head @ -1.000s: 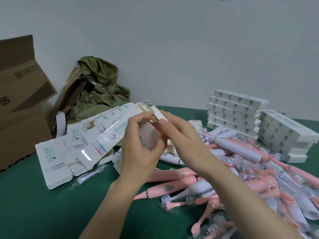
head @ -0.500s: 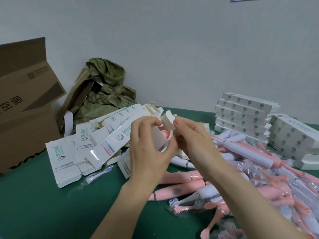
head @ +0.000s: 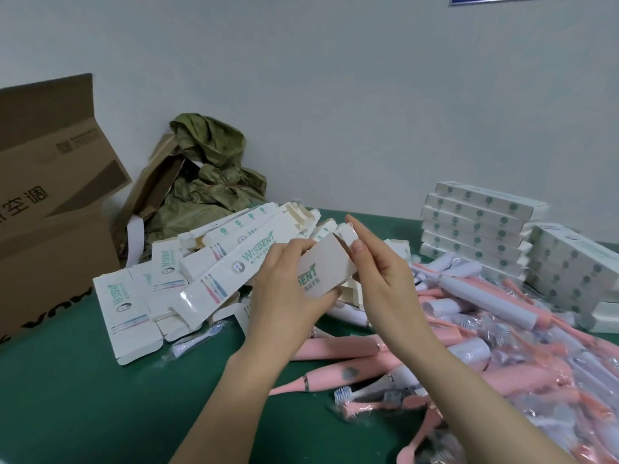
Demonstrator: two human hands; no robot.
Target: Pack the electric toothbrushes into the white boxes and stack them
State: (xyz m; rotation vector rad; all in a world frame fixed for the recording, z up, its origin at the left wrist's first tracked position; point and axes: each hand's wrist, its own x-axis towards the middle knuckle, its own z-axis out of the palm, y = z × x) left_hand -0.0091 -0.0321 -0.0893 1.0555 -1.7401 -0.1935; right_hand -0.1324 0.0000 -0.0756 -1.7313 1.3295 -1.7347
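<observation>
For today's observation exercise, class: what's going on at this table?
A person is boxing toothbrushes. The left hand grips a white box while the right hand pinches its end flap. Open boxes lie heaped left, loose pink toothbrushes right, and closed boxes are stacked behind.

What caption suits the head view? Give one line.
Left hand grips white cardboard box, right hand pinches its flap, over pink electric toothbrushes.

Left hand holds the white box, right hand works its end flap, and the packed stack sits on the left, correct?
No: the head view shows the packed stack on the right. The left hand does hold the white box, the right hand at its end flap.
</observation>
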